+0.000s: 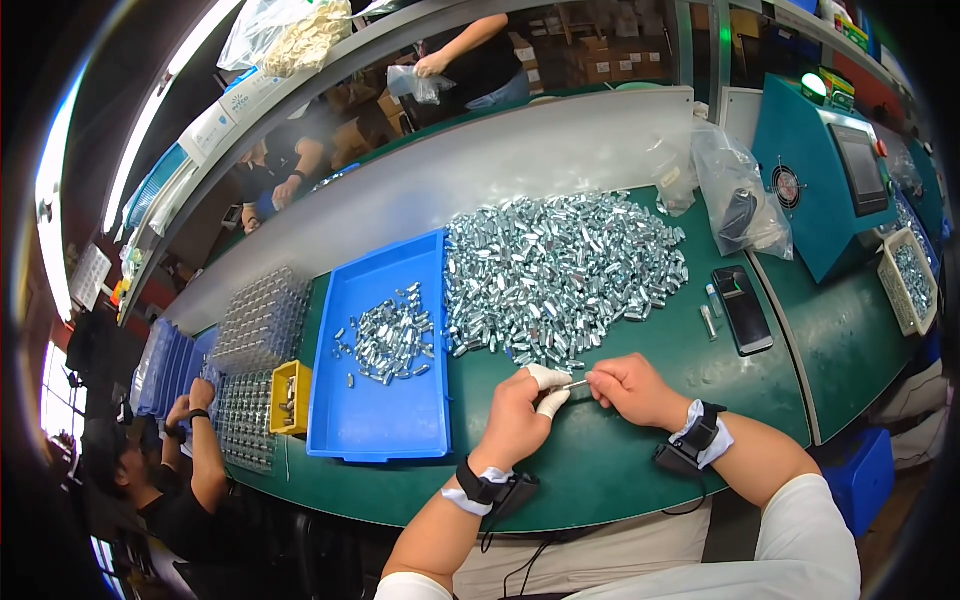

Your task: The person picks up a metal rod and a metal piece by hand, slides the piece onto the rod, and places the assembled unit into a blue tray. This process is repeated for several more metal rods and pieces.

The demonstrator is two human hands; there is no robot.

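Observation:
My left hand (515,415), with white covers on the thumb and a fingertip, is closed in a pinch on a small metal part (556,391), mostly hidden by the fingers. From the right, my right hand (638,392) grips a thin metal rod (576,384) whose tip reaches the left fingers. Whether the rod enters the part I cannot tell. Just beyond both hands spreads a large heap of small shiny metal parts (565,275). To the left, a shallow blue tray (375,428) holds a smaller pile of such parts (392,340).
A yellow bin (291,398) and clear compartment trays (262,318) stand left of the blue tray. At right lie a phone (742,310), a small tube (708,322) and plastic bags (740,190), near a teal machine (822,180). A co-worker (165,490) sits at far left.

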